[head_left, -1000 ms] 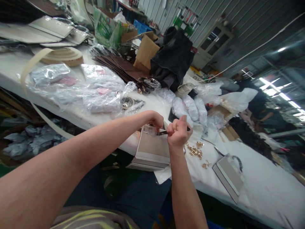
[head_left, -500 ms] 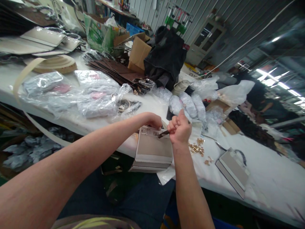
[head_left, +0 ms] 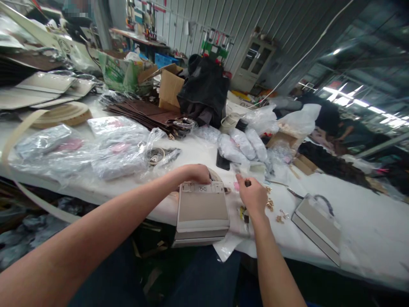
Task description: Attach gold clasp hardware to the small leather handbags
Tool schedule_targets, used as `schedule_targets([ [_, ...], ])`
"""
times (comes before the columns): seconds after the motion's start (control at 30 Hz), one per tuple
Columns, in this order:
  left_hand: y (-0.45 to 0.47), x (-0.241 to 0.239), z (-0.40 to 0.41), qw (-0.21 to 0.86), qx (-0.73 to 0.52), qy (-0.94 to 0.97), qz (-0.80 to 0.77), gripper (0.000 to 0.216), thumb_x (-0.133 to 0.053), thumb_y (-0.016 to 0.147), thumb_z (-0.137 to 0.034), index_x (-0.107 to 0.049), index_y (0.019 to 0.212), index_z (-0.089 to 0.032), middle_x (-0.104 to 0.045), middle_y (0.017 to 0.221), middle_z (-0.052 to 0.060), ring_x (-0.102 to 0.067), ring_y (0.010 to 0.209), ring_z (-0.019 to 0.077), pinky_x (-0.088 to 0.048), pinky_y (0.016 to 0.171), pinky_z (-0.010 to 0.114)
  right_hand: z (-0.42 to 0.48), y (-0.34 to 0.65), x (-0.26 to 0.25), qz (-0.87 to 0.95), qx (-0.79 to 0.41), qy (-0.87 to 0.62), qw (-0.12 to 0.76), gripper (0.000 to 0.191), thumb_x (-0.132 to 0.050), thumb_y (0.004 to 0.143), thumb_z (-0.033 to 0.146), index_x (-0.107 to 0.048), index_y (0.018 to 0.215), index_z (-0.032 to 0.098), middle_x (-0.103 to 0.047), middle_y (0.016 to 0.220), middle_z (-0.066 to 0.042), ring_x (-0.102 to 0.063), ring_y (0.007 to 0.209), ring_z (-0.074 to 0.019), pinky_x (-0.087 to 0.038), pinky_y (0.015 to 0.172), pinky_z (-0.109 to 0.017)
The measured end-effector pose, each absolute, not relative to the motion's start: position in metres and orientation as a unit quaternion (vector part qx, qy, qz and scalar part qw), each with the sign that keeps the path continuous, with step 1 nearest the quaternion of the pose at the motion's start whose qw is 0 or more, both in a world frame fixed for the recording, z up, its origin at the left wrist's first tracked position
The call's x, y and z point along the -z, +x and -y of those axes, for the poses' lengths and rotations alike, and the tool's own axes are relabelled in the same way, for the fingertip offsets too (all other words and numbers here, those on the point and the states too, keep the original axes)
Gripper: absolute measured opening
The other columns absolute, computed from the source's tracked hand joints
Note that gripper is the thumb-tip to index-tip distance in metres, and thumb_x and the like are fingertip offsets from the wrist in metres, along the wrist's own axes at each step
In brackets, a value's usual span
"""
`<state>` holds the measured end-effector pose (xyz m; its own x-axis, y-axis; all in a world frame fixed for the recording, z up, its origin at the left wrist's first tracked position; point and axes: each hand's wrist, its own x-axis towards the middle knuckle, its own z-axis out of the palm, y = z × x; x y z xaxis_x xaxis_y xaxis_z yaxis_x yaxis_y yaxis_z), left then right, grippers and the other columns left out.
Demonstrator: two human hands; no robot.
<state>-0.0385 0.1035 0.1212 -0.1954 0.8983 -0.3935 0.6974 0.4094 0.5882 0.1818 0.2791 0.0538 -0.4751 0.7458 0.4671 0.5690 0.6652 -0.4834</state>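
Note:
A beige handbag [head_left: 203,209] with white trim stands at the table's front edge. My left hand [head_left: 201,172] is closed on its top edge, with the fingertips hidden behind the bag. Metal fittings show on the bag's top band, and a short dark strap end [head_left: 227,189] juts from its right side. Right of the bag, my right hand [head_left: 254,195] is curled closed, apart from it. A dark rounded end shows between thumb and finger; its kind is unclear. Below that hand lies a small yellow and black item [head_left: 244,214]. Gold metal fittings [head_left: 270,204] lie beside my right wrist.
Another beige handbag [head_left: 318,226] lies to the right. Plastic-wrapped packs [head_left: 118,149] and a roll of tan tape [head_left: 60,114] are on the left. Farther back are brown leather pieces [head_left: 140,113], a cardboard box [head_left: 169,89], a black cloth heap [head_left: 204,89] and white wrapped bundles [head_left: 233,149].
My right hand has moved away from the bag's top to the right and opened a gap from it. My left hand stays at the top edge. The camera view has shifted slightly.

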Motion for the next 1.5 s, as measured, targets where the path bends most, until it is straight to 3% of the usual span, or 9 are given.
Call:
schedule_targets([
  [0.13,-0.035,-0.116,-0.100,0.326,-0.155,0.526,-0.770,0.027,-0.068,0.085,-0.032,-0.086,0.091,-0.014,-0.080,0.085,0.008,-0.067,0.078,0.0214,-0.055,0.078,0.030,-0.252,0.179,-0.050,0.879,-0.089,-0.286,0.371,0.063,-0.052,0.112,0.071,-0.079,0.122,0.015,-0.073,0.126,-0.022,-0.067,0.117,-0.0359,-0.053,0.104,-0.048],
  [0.27,-0.036,-0.108,-0.105,0.297,-0.175,0.534,-0.772,0.028,-0.067,0.091,-0.036,-0.083,0.082,-0.014,-0.071,0.070,0.003,-0.058,0.067,0.0167,-0.047,0.068,0.027,-0.225,0.179,-0.051,0.888,-0.294,-0.211,0.285,0.047,-0.051,0.117,0.052,-0.077,0.137,0.019,-0.076,0.129,-0.015,-0.070,0.120,-0.0302,-0.053,0.109,-0.044],
  [0.4,-0.033,-0.112,-0.100,0.268,-0.188,0.555,-0.765,0.023,-0.068,0.093,-0.030,-0.083,0.087,-0.014,-0.076,0.078,0.006,-0.066,0.075,0.0204,-0.049,0.072,0.030,-0.222,0.182,-0.054,0.896,-0.345,-0.189,0.205,0.046,-0.060,0.110,0.045,-0.073,0.148,0.022,-0.075,0.131,-0.011,-0.070,0.109,-0.0270,-0.055,0.102,-0.041],
  [0.5,-0.023,-0.121,-0.071,0.158,-0.279,0.570,-0.757,0.024,-0.067,0.096,-0.022,-0.082,0.115,-0.017,-0.083,0.117,0.012,-0.075,0.110,0.0274,-0.055,0.099,0.037,-0.223,0.184,-0.053,0.884,-0.368,-0.200,0.206,0.045,-0.060,0.106,0.041,-0.072,0.146,0.022,-0.074,0.130,-0.009,-0.068,0.100,-0.0247,-0.055,0.095,-0.040],
  [0.63,-0.014,-0.118,-0.007,-0.001,-0.347,0.505,-0.790,0.028,-0.067,0.102,-0.024,-0.072,0.130,-0.023,-0.073,0.146,0.012,-0.063,0.141,0.0338,-0.040,0.126,0.056,-0.217,0.183,-0.050,0.860,-0.388,-0.247,0.219,0.041,-0.062,0.103,0.042,-0.072,0.137,0.023,-0.075,0.128,-0.008,-0.067,0.092,-0.0230,-0.054,0.088,-0.038],
  [0.77,-0.020,-0.096,0.035,0.102,-0.313,0.442,-0.834,0.035,-0.073,0.098,-0.030,-0.068,0.132,-0.022,-0.072,0.143,0.014,-0.063,0.140,0.0389,-0.039,0.124,0.064,-0.212,0.180,-0.048,0.857,-0.381,-0.261,0.228,0.045,-0.062,0.101,0.042,-0.073,0.139,0.021,-0.076,0.116,-0.008,-0.064,0.082,-0.0226,-0.053,0.083,-0.038],
  [1.0,-0.034,-0.068,0.033,0.165,-0.412,0.457,-0.771,0.018,-0.060,0.095,-0.034,-0.069,0.104,-0.021,-0.071,0.119,0.011,-0.069,0.114,0.0297,-0.054,0.103,0.046,-0.209,0.173,-0.052,0.840,-0.374,-0.297,0.258,0.051,-0.065,0.097,0.038,-0.078,0.140,0.016,-0.077,0.097,-0.007,-0.067,0.076,-0.0227,-0.055,0.080,-0.038],
  [1.23,-0.039,-0.065,0.022,0.276,-0.439,0.401,-0.755,0.050,-0.067,0.089,-0.071,-0.071,0.097,-0.022,-0.077,0.097,0.008,-0.072,0.098,0.0310,-0.057,0.084,0.037,-0.215,0.171,-0.072,0.778,-0.471,-0.358,0.214,0.047,-0.078,0.090,0.019,-0.082,0.136,0.014,-0.079,0.095,-0.003,-0.069,0.071,-0.0162,-0.052,0.066,-0.026],
  [1.5,-0.066,-0.058,-0.010,0.142,-0.371,0.407,-0.823,0.046,-0.060,0.081,-0.068,-0.068,0.077,-0.023,-0.075,0.087,0.009,-0.071,0.093,0.0337,-0.056,0.085,0.041,-0.220,0.154,-0.062,0.797,-0.410,-0.351,0.272,0.036,-0.077,0.090,0.011,-0.088,0.125,0.017,-0.079,0.100,-0.006,-0.070,0.082,-0.0192,-0.057,0.081,-0.030],
])
